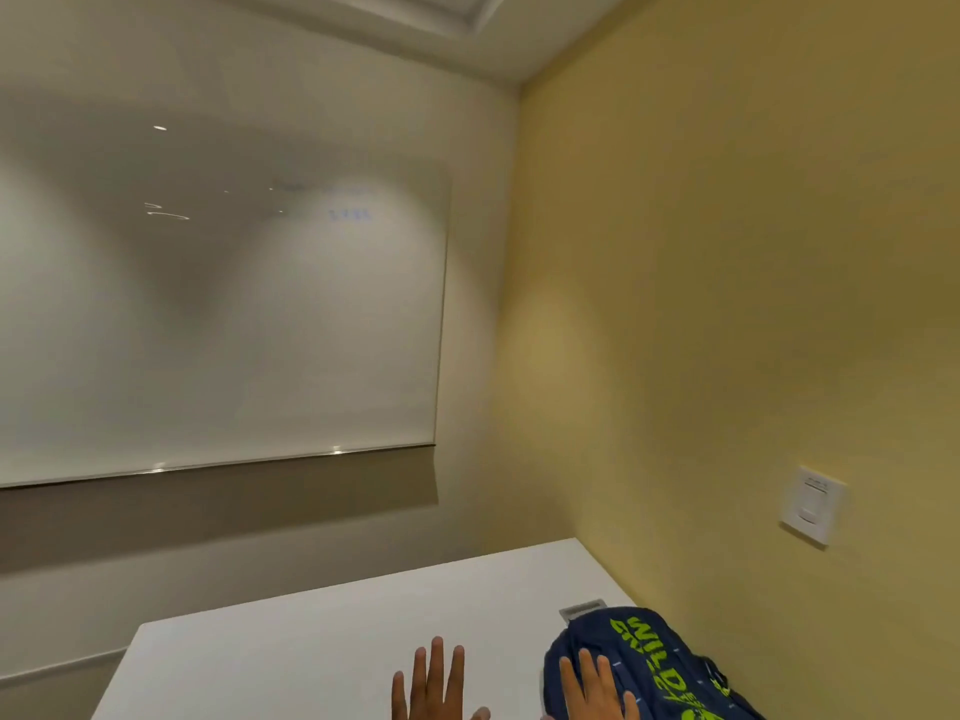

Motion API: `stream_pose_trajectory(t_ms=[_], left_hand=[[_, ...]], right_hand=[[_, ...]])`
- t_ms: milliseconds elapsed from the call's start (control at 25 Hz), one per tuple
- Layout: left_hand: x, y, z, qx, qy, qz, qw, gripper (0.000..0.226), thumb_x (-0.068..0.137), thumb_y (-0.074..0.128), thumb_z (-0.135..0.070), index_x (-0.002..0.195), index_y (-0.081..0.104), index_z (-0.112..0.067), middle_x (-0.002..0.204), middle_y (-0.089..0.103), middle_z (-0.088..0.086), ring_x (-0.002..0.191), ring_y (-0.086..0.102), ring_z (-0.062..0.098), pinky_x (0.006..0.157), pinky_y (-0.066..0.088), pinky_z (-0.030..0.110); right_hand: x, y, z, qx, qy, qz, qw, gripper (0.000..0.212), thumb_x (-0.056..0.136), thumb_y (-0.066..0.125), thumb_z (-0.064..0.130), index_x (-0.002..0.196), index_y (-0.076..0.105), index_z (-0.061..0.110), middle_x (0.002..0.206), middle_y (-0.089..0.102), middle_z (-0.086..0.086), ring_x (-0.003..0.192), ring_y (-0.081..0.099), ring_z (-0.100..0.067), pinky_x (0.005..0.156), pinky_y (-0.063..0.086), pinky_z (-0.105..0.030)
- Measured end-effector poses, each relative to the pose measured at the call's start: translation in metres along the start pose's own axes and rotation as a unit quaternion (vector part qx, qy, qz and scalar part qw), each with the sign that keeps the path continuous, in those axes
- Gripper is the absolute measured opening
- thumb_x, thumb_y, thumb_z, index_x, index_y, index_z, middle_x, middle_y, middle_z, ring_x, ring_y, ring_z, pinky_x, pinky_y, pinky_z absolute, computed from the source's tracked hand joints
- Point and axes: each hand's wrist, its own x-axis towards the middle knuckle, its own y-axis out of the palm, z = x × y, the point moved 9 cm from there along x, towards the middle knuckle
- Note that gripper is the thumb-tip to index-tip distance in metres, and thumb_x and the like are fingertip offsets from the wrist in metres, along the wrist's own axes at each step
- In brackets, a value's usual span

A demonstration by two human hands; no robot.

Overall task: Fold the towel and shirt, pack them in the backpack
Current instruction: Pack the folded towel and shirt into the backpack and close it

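- The white table (291,662) has its far edge facing the wall with the whiteboard (218,314), and its right edge runs close along the yellow wall.
- The bare top stretches from the far-left corner across to the middle.
- A small grey plate (582,609) is set in the top near the right edge, just behind the backpack (670,662).
- The backpack lies at the table's right edge, close to the yellow wall and below a wall switch (810,504).
- It is navy with lime-green lettering, and the frame's bottom cuts off its lower part.
- The left hand (434,688) is spread flat with straight fingers over the bare top, just left of the backpack, holding nothing; whether it touches the top I cannot tell.
- The right hand (597,691) rests with straight fingers on the backpack's left side, not gripping it.
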Motion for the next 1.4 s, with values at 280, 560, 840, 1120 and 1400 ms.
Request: stream_pose_trajectory(t_ms=[280, 560, 840, 1120, 1400], left_hand=[[0.025, 0.105, -0.124, 0.023, 0.055, 0.100, 0.993, 0.083, 0.096, 0.008, -0.073, 0.163, -0.002, -0.026, 0.172, -0.005, 0.003, 0.157, -0.011, 0.027, 0.122, -0.002, 0.053], [0.027, 0.150, -0.187, 0.065, 0.034, 0.117, 0.990, 0.076, 0.101, 0.002, -0.065, 0.164, 0.002, -0.022, 0.172, -0.001, 0.007, 0.158, -0.005, 0.030, 0.115, 0.018, 0.056], [0.005, 0.122, -0.201, 0.104, -0.052, 0.191, 0.975, 0.101, 0.089, -0.028, -0.065, 0.162, 0.020, -0.016, 0.168, 0.008, 0.007, 0.155, 0.021, 0.032, 0.123, 0.000, 0.046], [-0.033, 0.144, -0.181, 0.076, -0.076, 0.263, 0.959, 0.120, 0.057, -0.052, -0.068, 0.162, -0.012, -0.023, 0.170, -0.015, 0.005, 0.157, -0.013, 0.027, 0.124, -0.009, 0.049], [-0.059, 0.185, -0.189, 0.020, -0.090, 0.305, 0.948, 0.121, 0.057, -0.046, -0.077, 0.161, -0.012, -0.027, 0.170, -0.018, 0.001, 0.157, -0.015, 0.024, 0.125, -0.009, 0.047]], right_hand=[[-0.007, -0.042, -0.142, -0.117, 0.084, 0.003, 0.990, 0.091, 0.053, 0.035, 0.071, 0.126, 0.072, 0.032, 0.127, 0.069, -0.013, 0.120, 0.065, -0.036, 0.061, 0.055, -0.065], [-0.017, -0.078, -0.220, -0.090, 0.114, 0.106, 0.984, 0.084, 0.060, 0.039, 0.075, 0.119, 0.068, 0.023, 0.147, 0.052, -0.018, 0.135, 0.040, -0.036, 0.074, 0.053, -0.070], [-0.044, -0.144, -0.230, -0.133, 0.097, 0.096, 0.982, 0.074, 0.102, 0.033, 0.060, 0.161, 0.024, 0.016, 0.168, 0.018, -0.013, 0.155, 0.016, -0.032, 0.119, 0.024, -0.057], [-0.059, -0.142, -0.263, -0.180, 0.107, 0.120, 0.970, 0.074, 0.103, 0.029, 0.060, 0.162, 0.011, 0.018, 0.170, 0.008, -0.011, 0.156, 0.003, -0.030, 0.122, 0.018, -0.055], [-0.071, -0.086, -0.272, -0.158, 0.087, 0.198, 0.963, 0.075, 0.103, 0.030, 0.060, 0.163, 0.005, 0.021, 0.170, 0.001, -0.008, 0.157, -0.003, -0.027, 0.123, 0.012, -0.053]])
